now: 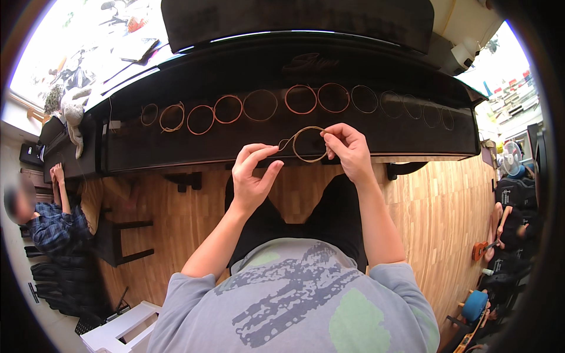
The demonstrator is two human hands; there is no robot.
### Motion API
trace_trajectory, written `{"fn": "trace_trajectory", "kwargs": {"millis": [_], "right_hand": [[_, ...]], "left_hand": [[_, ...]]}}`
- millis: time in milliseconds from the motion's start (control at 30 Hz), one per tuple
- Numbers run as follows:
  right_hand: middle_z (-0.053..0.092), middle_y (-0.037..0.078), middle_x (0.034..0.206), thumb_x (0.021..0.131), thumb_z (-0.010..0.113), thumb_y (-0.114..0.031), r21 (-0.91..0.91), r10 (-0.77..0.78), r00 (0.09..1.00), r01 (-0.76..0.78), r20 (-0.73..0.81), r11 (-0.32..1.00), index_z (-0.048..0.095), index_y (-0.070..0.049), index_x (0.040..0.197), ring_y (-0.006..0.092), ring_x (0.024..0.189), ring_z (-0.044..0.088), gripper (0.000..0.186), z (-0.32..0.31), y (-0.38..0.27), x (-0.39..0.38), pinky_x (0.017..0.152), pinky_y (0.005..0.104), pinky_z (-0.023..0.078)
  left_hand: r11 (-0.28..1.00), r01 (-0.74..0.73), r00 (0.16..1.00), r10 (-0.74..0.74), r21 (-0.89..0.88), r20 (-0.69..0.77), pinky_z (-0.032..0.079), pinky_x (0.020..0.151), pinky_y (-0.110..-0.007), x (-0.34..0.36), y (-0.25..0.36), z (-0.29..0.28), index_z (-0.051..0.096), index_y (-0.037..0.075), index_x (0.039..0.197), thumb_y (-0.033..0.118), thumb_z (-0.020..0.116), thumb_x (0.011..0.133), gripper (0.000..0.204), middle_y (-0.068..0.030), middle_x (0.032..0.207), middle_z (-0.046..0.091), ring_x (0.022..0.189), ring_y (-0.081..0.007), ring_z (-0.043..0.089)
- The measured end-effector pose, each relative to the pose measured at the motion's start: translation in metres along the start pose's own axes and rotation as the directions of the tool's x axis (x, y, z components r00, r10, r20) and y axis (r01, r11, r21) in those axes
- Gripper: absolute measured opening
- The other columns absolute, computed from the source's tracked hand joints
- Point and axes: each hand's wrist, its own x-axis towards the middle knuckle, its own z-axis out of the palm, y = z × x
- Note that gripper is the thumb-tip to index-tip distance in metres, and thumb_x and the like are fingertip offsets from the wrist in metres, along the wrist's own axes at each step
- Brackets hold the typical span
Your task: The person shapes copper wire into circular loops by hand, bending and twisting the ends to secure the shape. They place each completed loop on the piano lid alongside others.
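Observation:
A brass-coloured string coil (299,156) hangs in front of the black piano's closed lid. My right hand (344,147) pinches the coil's right side between thumb and fingers. My left hand (256,173) has the small loop at the string's end at its index and middle fingertips, with the thumb held lower and apart. Beyond both hands, a row of several string coils (228,122) lies along the piano lid (176,150), copper, brass and silvery in colour.
At far left a person in a checked shirt (56,232) sits by a dark stool (132,259) and a grey plush toy (75,115). A white stand (100,338) is at lower left. On the right are a fan (511,156), people's limbs, a small guitar (479,252) and a blue seat (474,305).

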Motion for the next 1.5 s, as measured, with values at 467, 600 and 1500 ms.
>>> {"fn": "trace_trajectory", "kwargs": {"millis": [467,600,1500], "right_hand": [[0.061,0.002,0.072,0.093,0.059,-0.009,0.130,0.013,1.000,-0.016,0.029,0.991,0.059,-0.001,0.095,0.0077,0.060,0.061,0.009,0.024,-0.029,-0.022,0.055,0.0198,0.049],[0.061,0.003,0.072,0.093,0.059,-0.009,0.128,0.008,1.000,-0.009,0.013,0.992,0.058,-0.001,0.095,0.0083,0.060,0.061,0.008,0.030,-0.026,-0.023,0.055,0.0203,0.049],[0.061,0.002,0.077,0.093,0.057,-0.006,-0.024,-0.100,0.989,0.098,-0.108,0.995,0.057,-0.001,0.095,0.0091,0.068,0.064,0.006,0.052,-0.022,-0.039,0.063,0.0209,0.051]], "left_hand": [[0.516,0.519,0.846,-0.423,-0.682,0.323,0.054,0.082,-0.030,-0.003,0.010,0.016,0.062,0.002,0.102,0.006,0.055,0.095,0.011,-0.0108,0.099,0.068,0.091,-0.0168,0.066],[0.290,0.524,0.827,-0.398,-0.801,0.397,0.053,0.083,-0.032,-0.007,0.010,0.022,0.059,0.005,0.102,0.011,0.057,0.095,0.009,-0.0103,0.101,0.067,0.094,-0.0169,0.064],[0.493,0.543,0.824,-0.470,-0.680,0.317,0.050,0.069,-0.023,-0.008,0.040,0.022,0.039,0.007,0.128,-0.008,0.062,0.082,0.053,0.0005,0.086,0.049,0.080,-0.0075,0.054]]}}
